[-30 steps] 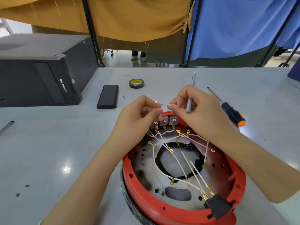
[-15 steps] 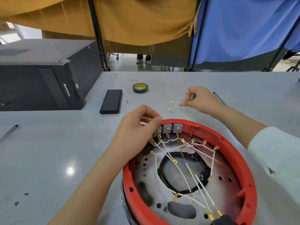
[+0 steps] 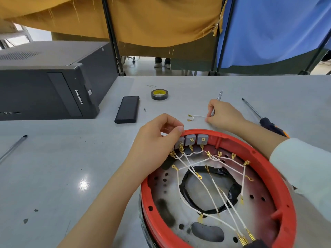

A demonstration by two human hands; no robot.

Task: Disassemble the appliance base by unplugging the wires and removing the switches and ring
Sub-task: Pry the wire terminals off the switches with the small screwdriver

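Observation:
The appliance base point(image 3: 279, 178), a metal pan with a red ring around it, lies open side up at the near right of the table. Three grey switches point(image 3: 190, 139) sit side by side at its far rim, white wires point(image 3: 206, 187) with brass terminals criss-crossing below them. My left hand point(image 3: 157, 140) pinches the rim at the leftmost switch. My right hand point(image 3: 223, 113) rests on the table beyond the base, holding a thin silver tool point(image 3: 218, 96) and the end of a short loose white wire point(image 3: 194, 117) that lies on the table.
A black and orange screwdriver point(image 3: 268, 122) lies right of my right hand. A roll of black tape point(image 3: 159, 94) and a black rectangular block point(image 3: 127, 109) lie further back. A black computer case point(image 3: 48, 81) stands at the left, a pen point(image 3: 12, 148) near it.
My right hand has pulled the short white wire away from the switches and carried it back and down onto the table. My left hand has stayed at the leftmost switch.

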